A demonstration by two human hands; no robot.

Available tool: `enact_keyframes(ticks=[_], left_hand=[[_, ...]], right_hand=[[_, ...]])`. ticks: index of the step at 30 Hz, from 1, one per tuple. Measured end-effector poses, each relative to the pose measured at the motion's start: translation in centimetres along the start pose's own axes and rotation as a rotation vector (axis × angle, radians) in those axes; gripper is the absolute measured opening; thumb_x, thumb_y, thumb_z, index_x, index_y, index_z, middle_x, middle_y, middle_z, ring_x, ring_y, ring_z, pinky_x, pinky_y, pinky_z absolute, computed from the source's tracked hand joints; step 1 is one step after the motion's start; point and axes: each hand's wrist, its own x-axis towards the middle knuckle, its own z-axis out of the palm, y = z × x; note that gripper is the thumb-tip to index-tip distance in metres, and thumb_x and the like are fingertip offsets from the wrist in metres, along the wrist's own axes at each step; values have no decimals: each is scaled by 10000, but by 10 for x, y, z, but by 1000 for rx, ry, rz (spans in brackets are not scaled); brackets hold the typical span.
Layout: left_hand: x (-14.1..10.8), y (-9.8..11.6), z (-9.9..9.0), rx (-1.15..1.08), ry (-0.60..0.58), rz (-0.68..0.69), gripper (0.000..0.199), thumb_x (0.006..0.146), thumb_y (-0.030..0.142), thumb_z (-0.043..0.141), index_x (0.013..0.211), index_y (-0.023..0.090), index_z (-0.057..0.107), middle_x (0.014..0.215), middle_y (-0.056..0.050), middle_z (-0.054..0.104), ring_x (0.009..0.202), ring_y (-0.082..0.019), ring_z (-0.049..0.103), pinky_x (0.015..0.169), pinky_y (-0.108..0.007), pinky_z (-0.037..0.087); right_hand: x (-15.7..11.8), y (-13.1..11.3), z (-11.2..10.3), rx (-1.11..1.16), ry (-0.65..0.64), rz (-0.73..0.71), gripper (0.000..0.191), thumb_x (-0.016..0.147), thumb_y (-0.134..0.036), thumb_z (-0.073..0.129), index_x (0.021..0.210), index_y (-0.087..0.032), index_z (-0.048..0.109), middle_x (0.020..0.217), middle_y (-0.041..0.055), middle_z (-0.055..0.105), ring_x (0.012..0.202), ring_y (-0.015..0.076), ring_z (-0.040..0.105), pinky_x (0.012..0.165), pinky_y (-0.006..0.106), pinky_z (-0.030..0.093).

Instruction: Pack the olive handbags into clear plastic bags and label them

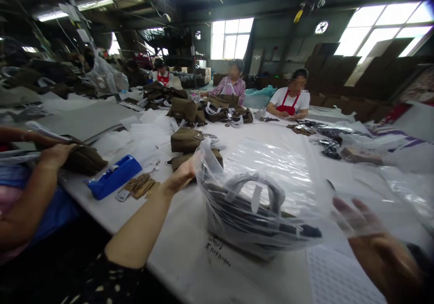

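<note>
A dark handbag (244, 225) with upright wrapped handles sits inside a clear plastic bag (224, 177) on the white table before me. My left hand (183, 175) pinches the upper left edge of that plastic bag and pulls it up and outward. On the other side, my right hand (376, 236) has its fingers stretched out, with the plastic bag's right edge draped across them. A pale, notched tag (257, 198) hangs between the handles. Right behind the wrapped handbag lies a stack of flat clear plastic bags (271, 159).
Left of my arm are a blue tape dispenser (115, 176) and brown tags (140, 185). A co-worker's hand (57, 155) holds a brown bag at far left. Brown handbags (185, 109) pile up mid-table. Two people sit across the table; a printed sheet (339, 277) lies at right.
</note>
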Motion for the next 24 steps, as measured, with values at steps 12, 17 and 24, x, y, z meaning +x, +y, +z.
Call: enact_keyframes(ticks=[12,17,24], left_hand=[[106,26,49,-246,246,-51,237,886,298,509,719,135,549,671,-34,660,594,-123,635,634,-261,522],[63,34,43,-150,106,-121,235,821,332,602,698,134,567,628,-22,637,570,-116,609,619,-236,500],[-60,-83,30,96,-45,-540,447,648,566,687,618,137,562,578,-26,619,518,-133,554,566,-264,450]], right_hand=[[115,-41,18,534,321,250,151,792,-73,482,743,-120,617,711,65,639,652,139,641,673,291,560],[70,-15,-25,440,221,211,63,744,-239,642,694,-212,615,657,42,579,608,135,603,646,277,546],[-64,128,-49,79,-230,552,378,738,-576,619,723,-207,539,625,25,597,624,180,571,626,316,465]])
